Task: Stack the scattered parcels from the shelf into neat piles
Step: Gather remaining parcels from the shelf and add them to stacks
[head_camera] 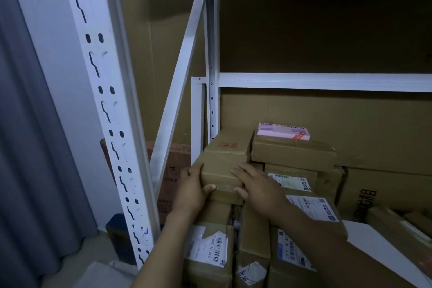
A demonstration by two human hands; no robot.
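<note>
Your left hand (194, 188) grips the near left corner of the long brown parcel (222, 159). Its fingers curl round the left side edge and the thumb lies across the near end face. Your right hand (259, 186) pinches the near right corner, with fingers laid over the top edge and the thumb pressed on the taped end face. The parcel runs lengthwise away from you between your hands. It lies on top of the pile at the left end of the shelf, with its far end near the rear upright (211, 100).

Just beside it on the right sits a squat brown parcel (292, 154) at about the same height, carrying a pink-and-white box (284, 132). You cannot tell whether the two brown parcels touch. Under your right wrist lies a flat parcel with a white label (289, 180), and nearer to you a tilted labelled parcel (313, 208).

Below your hands stand three tall cartons side by side: the left carton (208, 250) with a torn label, the narrow middle carton (252, 236) and the right carton (289, 255).

The diagonal brace (180, 77) slants close past the long parcel's left side, and the front upright (105, 100) stands further left. A large printed carton (385, 192) fills the right of the shelf, below the cross beam (325, 82). A grey curtain (28, 147) hangs at far left.
</note>
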